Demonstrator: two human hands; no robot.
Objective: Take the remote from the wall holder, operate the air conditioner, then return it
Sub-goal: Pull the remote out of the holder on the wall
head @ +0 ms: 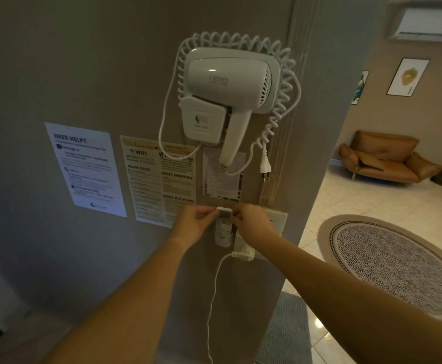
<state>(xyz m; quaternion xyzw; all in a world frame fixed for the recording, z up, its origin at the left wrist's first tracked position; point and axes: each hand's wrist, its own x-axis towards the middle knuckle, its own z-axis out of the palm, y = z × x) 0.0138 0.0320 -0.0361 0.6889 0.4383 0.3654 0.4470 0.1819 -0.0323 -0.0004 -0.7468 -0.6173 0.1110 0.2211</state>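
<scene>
A small white remote (pixel 224 219) stands upright in a white wall holder (pixel 222 239) low on the grey wall, its lower half inside the holder. My left hand (pixel 193 224) pinches the remote's top left edge. My right hand (pixel 254 222) pinches its top right edge. The white air conditioner (pixel 430 23) hangs high on the far wall at the top right, partly cut off by the frame.
A white wall-mounted hair dryer (pixel 227 93) with a coiled cord hangs above the remote. Printed notices (pixel 85 166) are taped to the left. A socket with a white plug (pixel 244 254) sits beside the holder. A brown sofa (pixel 382 158) and a round rug (pixel 398 261) lie to the right.
</scene>
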